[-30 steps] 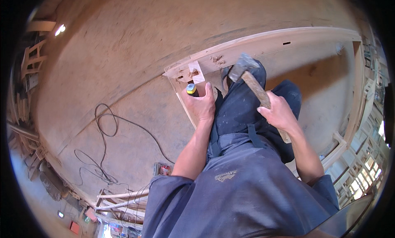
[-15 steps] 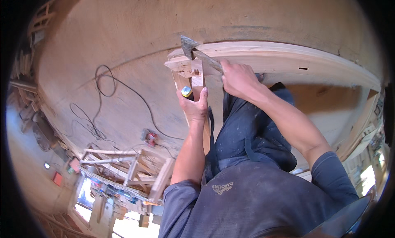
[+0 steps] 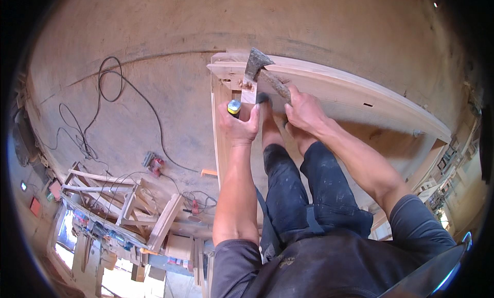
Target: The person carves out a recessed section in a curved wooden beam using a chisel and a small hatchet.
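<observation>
In my right hand (image 3: 307,111) is a hatchet (image 3: 258,65), gripped by its wooden handle. Its dark, worn metal head is up, above and left of that hand, near the frame's corner. My left hand (image 3: 240,124) is closed around a black-and-yellow handle with a metal end cap (image 3: 234,107), which looks like a chisel's; the blade is hidden. Its thumb lies against a pale wooden piece (image 3: 249,95) that has a rough, chipped hole near its far end. Beyond both hands lies a long wooden frame (image 3: 329,82) with a small slot in its rail.
A red power tool (image 3: 153,164) lies on the floor to the left, with a looping black cable (image 3: 135,88) beyond it. Stacked wooden framework (image 3: 123,200) and a bench with tools stand at lower left. My bare legs (image 3: 272,125) are close to the frame.
The hatchet head has shifted slightly right, and my right hand has come a little lower. The view has tilted, showing more of my legs. Both hands keep their grip.
</observation>
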`<state>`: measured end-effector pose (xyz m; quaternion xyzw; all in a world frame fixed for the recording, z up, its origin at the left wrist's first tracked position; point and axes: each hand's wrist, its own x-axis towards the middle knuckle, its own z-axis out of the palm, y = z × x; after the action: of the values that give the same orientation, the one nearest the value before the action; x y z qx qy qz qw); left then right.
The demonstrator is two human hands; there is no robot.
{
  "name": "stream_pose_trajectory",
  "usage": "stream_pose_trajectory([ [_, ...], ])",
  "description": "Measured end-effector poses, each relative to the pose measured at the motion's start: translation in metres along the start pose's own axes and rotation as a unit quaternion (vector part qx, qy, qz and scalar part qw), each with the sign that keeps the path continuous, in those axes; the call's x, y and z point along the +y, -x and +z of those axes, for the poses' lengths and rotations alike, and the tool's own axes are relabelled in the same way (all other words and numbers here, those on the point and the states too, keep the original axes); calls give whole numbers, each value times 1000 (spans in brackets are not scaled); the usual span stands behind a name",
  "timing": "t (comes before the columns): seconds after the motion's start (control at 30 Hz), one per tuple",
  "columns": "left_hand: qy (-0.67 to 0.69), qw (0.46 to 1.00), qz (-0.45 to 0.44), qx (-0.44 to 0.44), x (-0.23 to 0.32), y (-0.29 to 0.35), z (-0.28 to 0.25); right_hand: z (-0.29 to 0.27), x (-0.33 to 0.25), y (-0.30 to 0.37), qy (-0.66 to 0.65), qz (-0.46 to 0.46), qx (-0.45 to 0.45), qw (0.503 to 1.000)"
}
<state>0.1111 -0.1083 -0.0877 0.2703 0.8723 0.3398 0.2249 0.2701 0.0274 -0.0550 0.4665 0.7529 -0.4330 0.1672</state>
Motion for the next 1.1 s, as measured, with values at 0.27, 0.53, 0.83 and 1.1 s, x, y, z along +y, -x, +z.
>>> stream_pose_trajectory([
  [0.27,1,1000,19,0,-12,1,2,-5,24,13,19,37,8,999],
  [0.53,5,1000,9,-7,-15,3,2,-50,107,40,-41,164,-177,970],
  [0.83,36,999,-3,-20,-11,0,-5,-48,126,41,235,64,94,965],
  [1.1,57,998,-10,-24,-12,1,-4,-17,125,29,207,6,217,954],
])
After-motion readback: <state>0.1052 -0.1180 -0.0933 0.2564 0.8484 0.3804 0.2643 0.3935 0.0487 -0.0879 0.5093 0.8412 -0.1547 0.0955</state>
